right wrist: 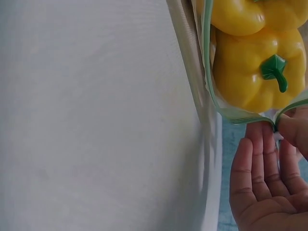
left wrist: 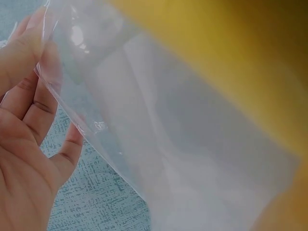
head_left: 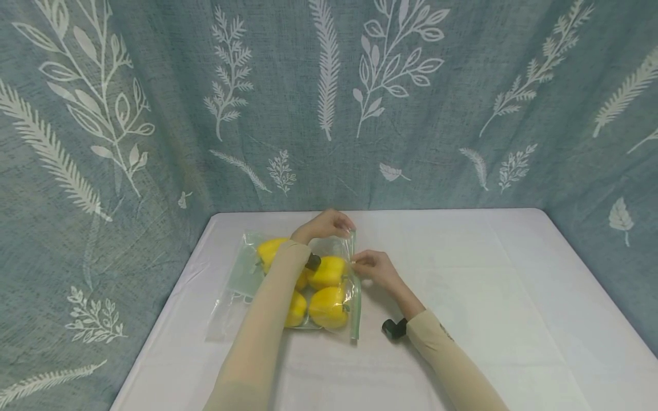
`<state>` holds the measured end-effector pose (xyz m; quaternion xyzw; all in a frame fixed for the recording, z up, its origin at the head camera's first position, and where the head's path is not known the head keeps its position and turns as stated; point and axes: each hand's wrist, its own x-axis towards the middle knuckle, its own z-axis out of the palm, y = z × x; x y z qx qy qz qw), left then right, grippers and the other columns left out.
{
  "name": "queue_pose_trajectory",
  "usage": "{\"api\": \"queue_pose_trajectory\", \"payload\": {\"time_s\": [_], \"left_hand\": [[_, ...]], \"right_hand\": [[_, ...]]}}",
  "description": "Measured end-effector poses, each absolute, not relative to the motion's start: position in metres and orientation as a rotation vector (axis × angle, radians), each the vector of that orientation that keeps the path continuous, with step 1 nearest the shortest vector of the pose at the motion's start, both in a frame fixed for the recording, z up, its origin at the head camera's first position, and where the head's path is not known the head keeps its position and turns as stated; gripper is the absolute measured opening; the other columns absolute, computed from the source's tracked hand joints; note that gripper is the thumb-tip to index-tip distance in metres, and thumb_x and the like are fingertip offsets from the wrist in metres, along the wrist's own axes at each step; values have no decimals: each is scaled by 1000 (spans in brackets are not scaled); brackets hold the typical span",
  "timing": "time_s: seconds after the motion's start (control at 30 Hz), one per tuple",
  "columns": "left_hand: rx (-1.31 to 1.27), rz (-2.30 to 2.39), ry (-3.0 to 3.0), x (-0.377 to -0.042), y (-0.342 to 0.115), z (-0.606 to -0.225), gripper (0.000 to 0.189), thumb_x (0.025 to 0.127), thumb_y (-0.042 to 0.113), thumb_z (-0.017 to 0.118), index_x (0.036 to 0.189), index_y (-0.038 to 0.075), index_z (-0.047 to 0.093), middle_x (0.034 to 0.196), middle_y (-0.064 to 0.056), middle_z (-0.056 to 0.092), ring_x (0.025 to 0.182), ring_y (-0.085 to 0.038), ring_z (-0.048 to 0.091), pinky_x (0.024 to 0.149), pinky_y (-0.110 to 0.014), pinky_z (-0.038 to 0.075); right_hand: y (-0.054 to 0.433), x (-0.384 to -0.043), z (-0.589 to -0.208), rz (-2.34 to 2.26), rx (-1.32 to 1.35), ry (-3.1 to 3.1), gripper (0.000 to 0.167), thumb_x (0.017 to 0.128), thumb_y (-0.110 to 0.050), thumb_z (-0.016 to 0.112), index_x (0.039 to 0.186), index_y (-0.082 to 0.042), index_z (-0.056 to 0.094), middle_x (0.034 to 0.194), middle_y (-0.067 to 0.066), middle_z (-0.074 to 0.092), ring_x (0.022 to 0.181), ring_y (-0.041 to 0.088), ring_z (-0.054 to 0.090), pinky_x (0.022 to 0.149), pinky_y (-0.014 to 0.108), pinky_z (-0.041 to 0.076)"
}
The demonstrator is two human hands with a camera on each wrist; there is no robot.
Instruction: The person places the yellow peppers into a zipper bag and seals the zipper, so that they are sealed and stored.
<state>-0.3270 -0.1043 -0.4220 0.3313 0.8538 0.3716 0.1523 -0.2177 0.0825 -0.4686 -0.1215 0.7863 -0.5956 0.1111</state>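
A clear zip bag (head_left: 354, 305) with a green closure strip lies on the table, the strip along its right side. Several yellow bell peppers (head_left: 329, 307) with green stems sit inside. My left hand (head_left: 326, 224) reaches over the bag and pinches its far right corner; in the left wrist view, that hand (left wrist: 36, 110) holds the clear plastic edge. Midway along the strip, my right hand (head_left: 377, 267) pinches the closure. In the right wrist view, the strip's edges stand apart around a pepper (right wrist: 257, 72), above the pinching hand (right wrist: 269, 178). My left forearm hides part of the bag.
A white cloth covers the table (head_left: 462, 285). Blue-grey curtains (head_left: 288, 103) with white leaf prints hang behind it and at both sides. Black wrist devices stick out near the left cuff (head_left: 313, 262) and the right cuff (head_left: 394, 329).
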Motion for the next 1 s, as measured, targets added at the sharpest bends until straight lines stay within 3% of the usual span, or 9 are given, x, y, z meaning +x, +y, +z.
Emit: {"api": "queue_pose_trajectory", "payload": {"time_s": [0.17,0.43,0.8,1.0], "left_hand": [[951,1044,2458,-327,-104,-421,22,85,4,65,106,-2,66,103,-16,67,95,-27,62,85,-33,51],[987,1062,2455,-327,-106,-421,21,84,1,65,105,-4,66,103,-17,67,93,-28,62,84,-33,51],[987,1052,2454,-330,-107,-422,21,84,2,65,104,-4,66,104,-18,67,95,-29,62,84,-33,51],[987,1053,2454,-329,-107,-420,21,85,3,65,105,-4,66,104,-18,66,95,-28,62,84,-34,51]], "right_hand": [[82,-208,-456,-1745,-376,2306,27,87,-7,60,108,9,60,95,23,66,74,19,65,80,47,51],[80,-208,-456,-1764,-435,2325,25,86,-4,61,106,12,61,94,28,65,86,44,62,78,41,53],[80,-204,-454,-1762,-420,2317,24,86,-4,62,105,11,61,93,27,66,84,42,63,78,44,52],[81,-203,-454,-1743,-419,2324,24,87,-5,61,106,10,62,94,25,66,83,39,64,76,36,53]]}}
